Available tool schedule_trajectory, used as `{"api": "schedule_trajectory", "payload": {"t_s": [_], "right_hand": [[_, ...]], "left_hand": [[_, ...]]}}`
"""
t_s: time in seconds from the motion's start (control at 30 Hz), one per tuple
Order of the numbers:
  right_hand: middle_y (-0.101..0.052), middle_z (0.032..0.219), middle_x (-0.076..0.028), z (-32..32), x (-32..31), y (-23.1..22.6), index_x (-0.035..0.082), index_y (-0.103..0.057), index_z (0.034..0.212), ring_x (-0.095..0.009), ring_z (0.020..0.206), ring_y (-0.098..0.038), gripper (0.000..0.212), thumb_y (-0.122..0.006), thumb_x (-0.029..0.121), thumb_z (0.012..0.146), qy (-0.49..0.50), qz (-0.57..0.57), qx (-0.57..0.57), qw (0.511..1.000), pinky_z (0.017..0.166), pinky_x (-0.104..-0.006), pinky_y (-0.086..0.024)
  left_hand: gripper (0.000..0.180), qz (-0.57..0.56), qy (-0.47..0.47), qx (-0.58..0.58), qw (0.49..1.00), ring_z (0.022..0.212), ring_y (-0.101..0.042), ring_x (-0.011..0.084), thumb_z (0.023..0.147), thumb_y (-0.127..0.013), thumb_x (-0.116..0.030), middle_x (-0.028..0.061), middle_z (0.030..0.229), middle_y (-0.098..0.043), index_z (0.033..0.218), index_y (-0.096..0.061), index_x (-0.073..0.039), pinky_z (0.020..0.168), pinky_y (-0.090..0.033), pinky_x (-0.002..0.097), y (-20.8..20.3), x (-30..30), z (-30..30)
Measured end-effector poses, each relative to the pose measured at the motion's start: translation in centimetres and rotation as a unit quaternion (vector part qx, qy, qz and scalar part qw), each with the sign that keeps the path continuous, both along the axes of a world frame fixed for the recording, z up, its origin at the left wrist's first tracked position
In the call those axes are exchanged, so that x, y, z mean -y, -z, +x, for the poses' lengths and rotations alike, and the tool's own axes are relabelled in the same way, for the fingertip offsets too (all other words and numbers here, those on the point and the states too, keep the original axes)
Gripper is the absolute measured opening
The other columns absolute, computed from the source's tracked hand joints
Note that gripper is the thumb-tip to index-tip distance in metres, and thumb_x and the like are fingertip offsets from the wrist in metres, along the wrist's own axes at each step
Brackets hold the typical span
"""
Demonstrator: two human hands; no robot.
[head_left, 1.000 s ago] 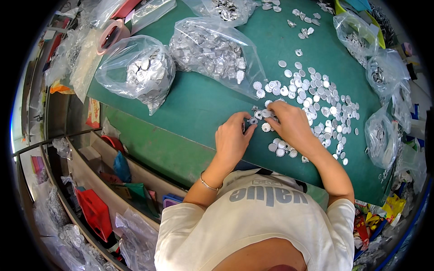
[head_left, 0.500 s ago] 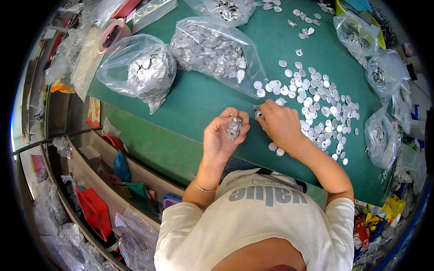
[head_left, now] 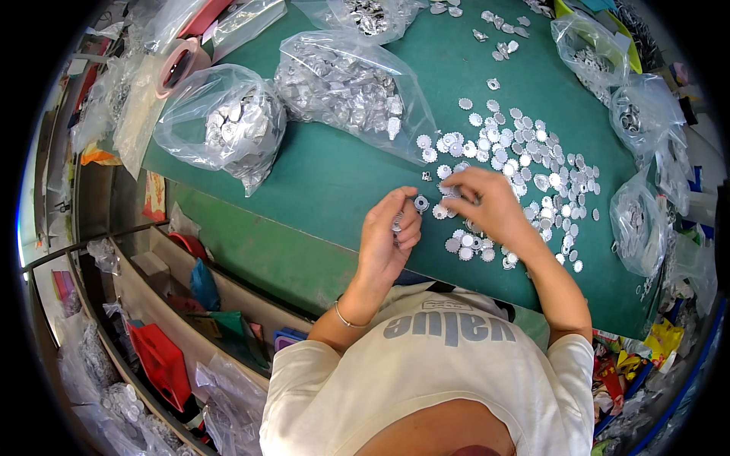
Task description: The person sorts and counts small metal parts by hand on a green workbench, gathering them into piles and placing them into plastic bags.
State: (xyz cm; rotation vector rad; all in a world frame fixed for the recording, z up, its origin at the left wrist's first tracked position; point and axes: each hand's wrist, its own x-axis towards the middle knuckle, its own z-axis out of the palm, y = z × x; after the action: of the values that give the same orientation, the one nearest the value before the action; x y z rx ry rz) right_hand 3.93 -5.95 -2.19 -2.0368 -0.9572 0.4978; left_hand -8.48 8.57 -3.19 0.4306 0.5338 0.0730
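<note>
My left hand (head_left: 390,234) is curled, palm turned inward, around several small silver metal pieces (head_left: 397,221); the fingers partly hide them. By its thumb and fingertips, a round ring-like metal piece (head_left: 421,203) lies on the green table. To the right, my right hand (head_left: 490,204) is held low above scattered scalloped silver discs (head_left: 530,152). Its thumb and forefinger are apart, and discs show between and under them. A tiny silver piece (head_left: 426,175) sits on the table just beyond the two hands.
Two clear plastic bags of silver parts (head_left: 334,80) (head_left: 242,125) stand at the far left. More filled bags (head_left: 639,216) line the right edge. A pink tape roll (head_left: 181,68) lies at the far left corner. Left of the green table (head_left: 319,171) are open drawers (head_left: 205,292).
The ring-like piece by my right fingertips now lies near my left hand. My right fingers have spread over the discs, and several discs have shifted nearer. My left hand has turned and curled inward.
</note>
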Motion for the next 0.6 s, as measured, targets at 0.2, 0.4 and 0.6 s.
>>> {"api": "schedule_trajectory", "payload": {"t_s": [0.2, 0.4, 0.6], "right_hand": [[-0.057, 0.071, -0.008, -2.0, -2.3, 0.7, 0.005, -0.063, 0.085, -0.024, 0.061, -0.06, 0.015, -0.067, 0.017, 0.076, -0.077, -0.023, 0.18, 0.98, 0.051, -0.0345, -0.046], [-0.057, 0.07, -0.008, -0.1, -1.2, 0.3, 0.005, -0.063, 0.088, -0.024, 0.06, -0.06, 0.018, -0.067, 0.017, 0.076, 0.027, 0.044, -0.002, 0.999, 0.05, -0.0341, -0.046], [-0.056, 0.073, -0.007, -2.1, -2.4, 1.1, 0.006, -0.063, 0.086, -0.025, 0.058, -0.059, 0.015, -0.066, 0.017, 0.077, -0.041, -0.009, 0.189, 0.981, 0.05, -0.034, -0.047]], "left_hand": [[0.019, -0.042, -0.065, 0.012, 0.997, 0.054, -0.032, 0.0079, 0.094, -0.044, -0.014, -0.0005, 0.066, -0.035, 0.106, -0.052, -0.002, 0.044, -0.027, 0.0196, 0.2, -0.3, -0.3], [0.018, -0.071, -0.088, 0.014, 0.993, 0.061, -0.034, 0.009, 0.092, -0.046, -0.012, 0.0006, 0.073, -0.036, 0.106, -0.051, -0.001, 0.047, -0.028, 0.021, -0.3, -0.3, -0.3], [0.013, -0.102, -0.121, 0.03, 0.987, 0.06, -0.032, 0.0104, 0.09, -0.047, -0.011, 0.0008, 0.071, -0.036, 0.099, -0.05, -0.002, 0.046, -0.028, 0.0215, -0.1, -0.2, -0.3]]}}
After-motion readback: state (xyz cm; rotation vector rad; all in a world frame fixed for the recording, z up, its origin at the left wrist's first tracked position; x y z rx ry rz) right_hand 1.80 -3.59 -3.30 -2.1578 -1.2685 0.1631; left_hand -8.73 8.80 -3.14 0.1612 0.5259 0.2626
